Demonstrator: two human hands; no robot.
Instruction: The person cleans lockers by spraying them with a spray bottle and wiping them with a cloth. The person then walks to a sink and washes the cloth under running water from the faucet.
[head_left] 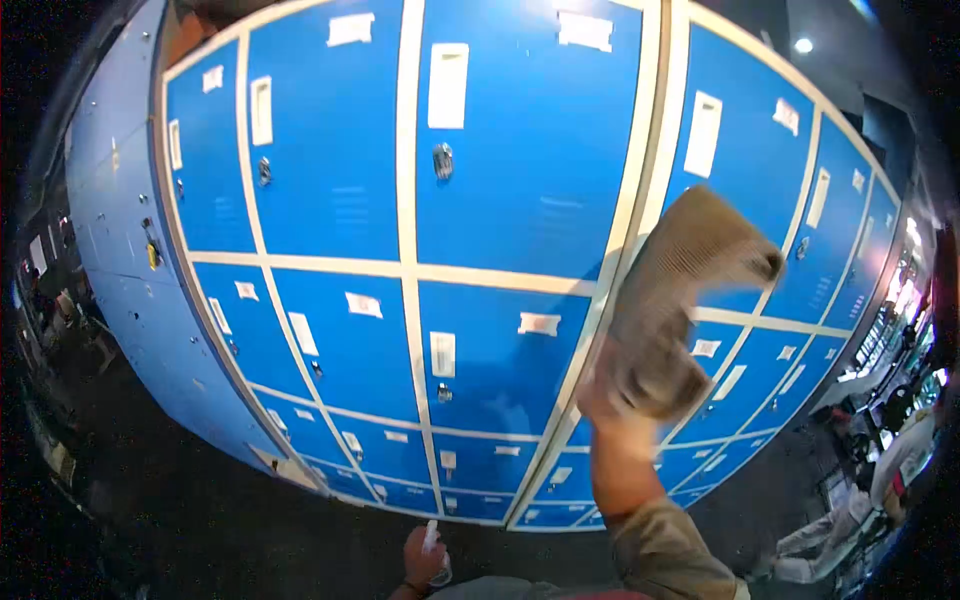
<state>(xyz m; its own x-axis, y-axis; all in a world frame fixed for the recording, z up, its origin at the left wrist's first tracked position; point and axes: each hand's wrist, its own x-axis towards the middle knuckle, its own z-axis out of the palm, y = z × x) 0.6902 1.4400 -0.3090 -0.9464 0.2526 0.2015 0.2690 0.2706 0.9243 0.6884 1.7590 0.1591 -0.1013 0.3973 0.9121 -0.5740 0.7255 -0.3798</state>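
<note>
My right hand (pixel 620 410) is raised in front of the blue lockers (pixel 520 160), closed round a grey-brown cloth (pixel 690 250). The cloth is folded over and smeared by motion; whether it touches the locker doors I cannot tell. Low at the bottom edge, my left hand (pixel 418 555) grips a small white and clear bottle (pixel 441 572), which looks like a spray bottle. Part of that bottle is hidden by the fingers and the frame's edge.
Cream frames separate the locker doors, which carry small locks (pixel 443 162), recessed white handles (pixel 448 86) and paper labels (pixel 585 31). A paler blue panel (pixel 130 230) stands at the left. Dark floor (pixel 300 540) runs below. A person in light clothes (pixel 835 525) is at the right.
</note>
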